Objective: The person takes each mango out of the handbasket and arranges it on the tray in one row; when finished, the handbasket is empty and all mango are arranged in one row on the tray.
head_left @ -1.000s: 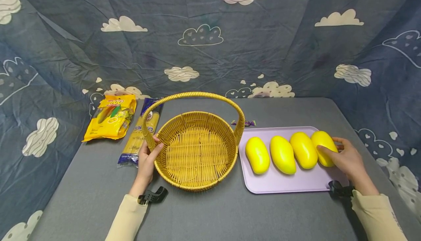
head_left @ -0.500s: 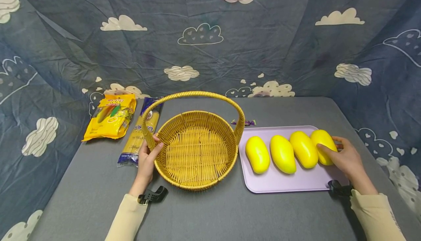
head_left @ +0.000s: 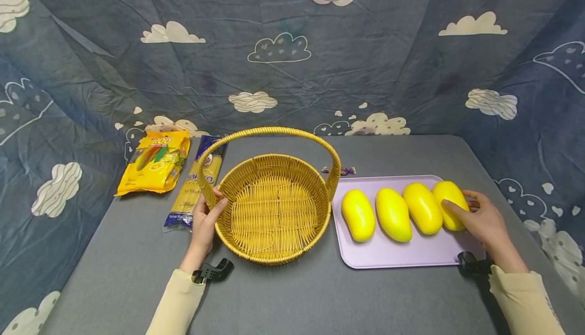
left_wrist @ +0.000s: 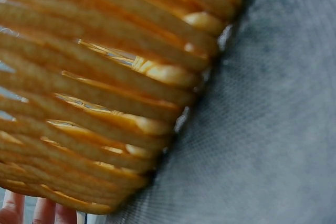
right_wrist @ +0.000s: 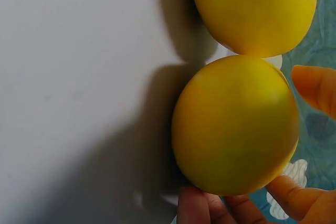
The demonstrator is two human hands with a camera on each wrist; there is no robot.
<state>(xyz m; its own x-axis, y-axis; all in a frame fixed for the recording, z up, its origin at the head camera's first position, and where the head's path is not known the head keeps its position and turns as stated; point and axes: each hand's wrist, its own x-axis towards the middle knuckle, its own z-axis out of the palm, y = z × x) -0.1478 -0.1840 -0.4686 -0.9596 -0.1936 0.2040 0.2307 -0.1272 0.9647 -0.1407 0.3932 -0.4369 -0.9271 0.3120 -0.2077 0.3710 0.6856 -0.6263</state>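
A gold wicker basket (head_left: 273,260) with a tall arched handle stands in the middle of the table, its woven bottom in full sight. My left hand (head_left: 204,223) grips its left side at the foot of the handle, thumb over the rim; fingers (left_wrist: 44,212) peek out beneath the weave in the left wrist view. Several yellow mangoes lie in a row on a lilac tray (head_left: 379,258) to the right. The rightmost mango (head_left: 450,197) is in my right hand (head_left: 486,226), thumb across its near side. In the right wrist view, fingers (right_wrist: 193,207) curl against that mango's lower side.
Left of the basket lie a pasta packet (head_left: 189,193) and a yellow candy bag (head_left: 154,165). A small purple wrapped candy (head_left: 345,171) lies behind the tray. Cloud-patterned cloth (head_left: 283,86) hangs behind the grey table (head_left: 292,299).
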